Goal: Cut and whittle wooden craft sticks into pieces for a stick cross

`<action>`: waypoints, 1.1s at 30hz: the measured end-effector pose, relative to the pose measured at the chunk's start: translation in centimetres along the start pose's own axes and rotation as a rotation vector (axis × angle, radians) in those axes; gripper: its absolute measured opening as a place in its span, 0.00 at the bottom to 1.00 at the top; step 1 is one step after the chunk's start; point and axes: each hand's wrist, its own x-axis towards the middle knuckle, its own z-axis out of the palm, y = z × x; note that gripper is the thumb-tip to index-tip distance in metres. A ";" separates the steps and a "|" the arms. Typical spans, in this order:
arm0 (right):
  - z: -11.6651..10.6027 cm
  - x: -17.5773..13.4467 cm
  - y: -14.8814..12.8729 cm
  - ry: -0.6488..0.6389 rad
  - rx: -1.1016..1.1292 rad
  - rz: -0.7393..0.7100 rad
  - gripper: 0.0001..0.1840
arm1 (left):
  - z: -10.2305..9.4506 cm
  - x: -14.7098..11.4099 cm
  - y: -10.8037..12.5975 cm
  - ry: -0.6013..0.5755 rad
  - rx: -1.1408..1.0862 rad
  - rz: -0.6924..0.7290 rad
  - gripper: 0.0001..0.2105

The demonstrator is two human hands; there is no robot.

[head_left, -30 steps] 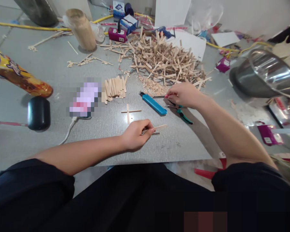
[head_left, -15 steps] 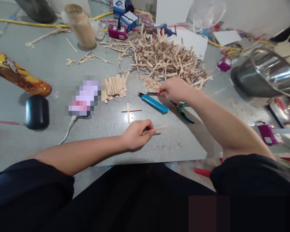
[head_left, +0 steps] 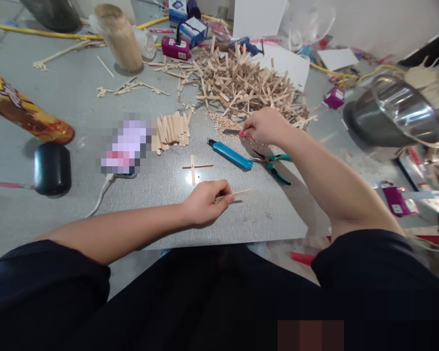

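Stick (head_left: 242,192) and pink-handled blade (head_left: 232,132) held over a grey counter

The counter (head_left: 267,219) has a shiny, finely textured top, and its front edge runs just before the person's lap; a pale wall (head_left: 380,29) rises behind the back. Towards the left side lie a yellow-and-orange packet (head_left: 25,109) and a black case (head_left: 52,169), then a blurred-out phone (head_left: 126,146) on a white cable (head_left: 101,192). A yellow cord (head_left: 58,34) runs along the back, behind a tan cylinder (head_left: 119,41). Next come a row of flat sticks (head_left: 171,129) and, nearer the front edge, two crossed sticks (head_left: 193,166).

The left hand (head_left: 208,202) is near the middle of the front edge, thumb and fingers pinched on the stick. Its long axis runs almost along that edge, the free end pointing right and slightly towards the back.

A blue cutter (head_left: 231,155) lies aslant, farther back. Beyond it, the right hand (head_left: 265,124) is clamped on the blade's pink handle; the blade's long axis runs left to right, its tip pointing left, by wood crumbs (head_left: 219,122) before a heap of sticks (head_left: 249,83). Teal-handled pliers (head_left: 274,170) lie nearer the front edge, splayed. Towards the right side sits a tilted metal bowl (head_left: 406,117).
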 end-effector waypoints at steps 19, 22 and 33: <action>0.6 -0.4 -1.6 0.052 -0.093 -0.068 0.15 | 0.0 0.0 0.1 0.014 -0.007 0.016 0.13; 0.2 -1.4 -1.2 0.036 0.025 -0.098 0.14 | 0.0 0.0 0.2 0.014 -0.009 0.012 0.13; 1.6 -14.6 1.5 0.151 0.025 0.097 0.21 | 0.2 0.2 -0.3 0.141 -0.169 -0.023 0.09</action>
